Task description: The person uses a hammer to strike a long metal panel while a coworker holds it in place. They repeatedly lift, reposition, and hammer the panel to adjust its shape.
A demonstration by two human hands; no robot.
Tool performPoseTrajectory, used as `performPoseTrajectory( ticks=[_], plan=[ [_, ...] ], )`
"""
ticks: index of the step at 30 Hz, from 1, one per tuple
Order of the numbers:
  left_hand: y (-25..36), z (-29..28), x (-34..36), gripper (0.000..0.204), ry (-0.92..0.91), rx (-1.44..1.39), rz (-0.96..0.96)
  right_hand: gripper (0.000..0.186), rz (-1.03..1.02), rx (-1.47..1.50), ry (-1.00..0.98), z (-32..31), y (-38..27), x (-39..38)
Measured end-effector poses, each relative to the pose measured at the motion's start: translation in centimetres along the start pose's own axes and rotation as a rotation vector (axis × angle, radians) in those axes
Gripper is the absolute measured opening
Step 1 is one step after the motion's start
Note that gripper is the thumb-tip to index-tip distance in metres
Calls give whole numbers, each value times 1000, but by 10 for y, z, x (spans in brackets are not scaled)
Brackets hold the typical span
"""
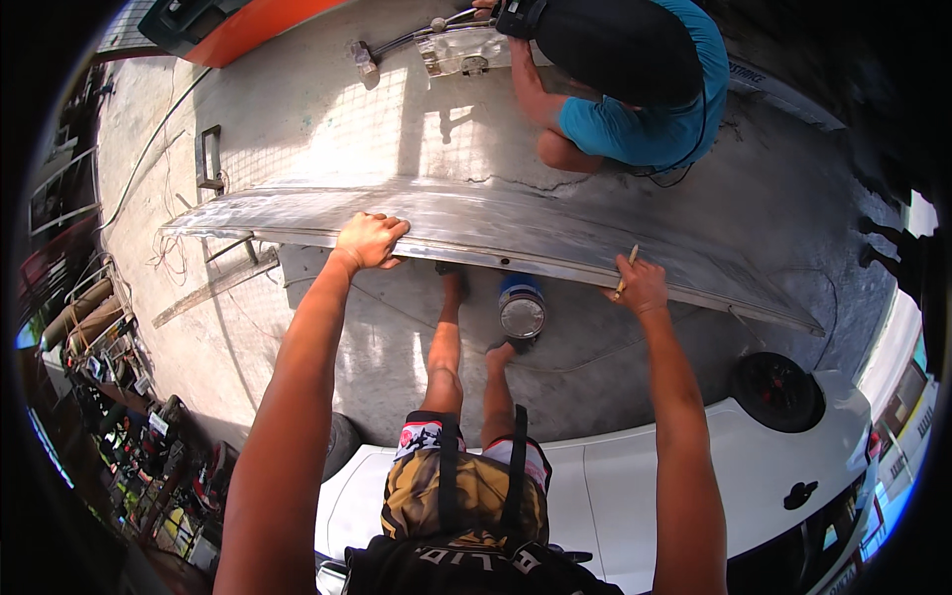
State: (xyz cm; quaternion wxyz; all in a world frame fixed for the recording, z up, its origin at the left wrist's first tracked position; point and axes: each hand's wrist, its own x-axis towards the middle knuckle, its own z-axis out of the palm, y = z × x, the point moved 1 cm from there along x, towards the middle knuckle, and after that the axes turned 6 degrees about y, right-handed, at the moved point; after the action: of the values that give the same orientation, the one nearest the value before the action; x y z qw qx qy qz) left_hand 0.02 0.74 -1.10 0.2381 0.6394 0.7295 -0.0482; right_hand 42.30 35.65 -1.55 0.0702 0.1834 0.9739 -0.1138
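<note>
A long silver metal panel (pixel 476 223) lies crosswise in front of me, with a folded lip along its near edge. My left hand (pixel 371 238) is closed over that edge, left of centre. My right hand (pixel 640 282) rests at the same edge farther right, fingers closed around a thin pale pencil-like stick that points upward. A small blue bucket (pixel 523 308) with a pale top stands just under the panel, between my hands, beside my foot.
A person in a blue shirt (pixel 620 134) crouches beyond the panel beside a metal piece (pixel 458 52) and cables. A white car (pixel 615 476) is close behind me. Clutter (pixel 149 446) fills the left side. A metal bracket (pixel 208 159) and loose wires lie on the concrete floor (pixel 297 119).
</note>
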Motion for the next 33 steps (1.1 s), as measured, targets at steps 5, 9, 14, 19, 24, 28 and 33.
performPoseTrajectory(
  ticks=[5,9,14,19,24,28,33],
  plan=[
    [-3,0,-4,67,0,1,16,62,-18,18,35,-1,-3,4],
    [-2,0,-3,66,-6,13,22,61,-30,24,37,3,-2,2],
    [-5,5,-8,65,16,13,27,61,-65,14,51,-6,-6,6],
    [-4,5,-5,66,31,12,42,62,-45,0,22,-7,-5,4],
    [-3,0,-3,67,-9,2,28,62,-15,3,39,-2,-3,1],
    [-2,-2,-2,66,-31,-21,1,61,3,14,23,3,1,-2],
    [-1,-5,-1,65,-44,-19,-19,63,-5,27,40,3,2,0]
  ],
)
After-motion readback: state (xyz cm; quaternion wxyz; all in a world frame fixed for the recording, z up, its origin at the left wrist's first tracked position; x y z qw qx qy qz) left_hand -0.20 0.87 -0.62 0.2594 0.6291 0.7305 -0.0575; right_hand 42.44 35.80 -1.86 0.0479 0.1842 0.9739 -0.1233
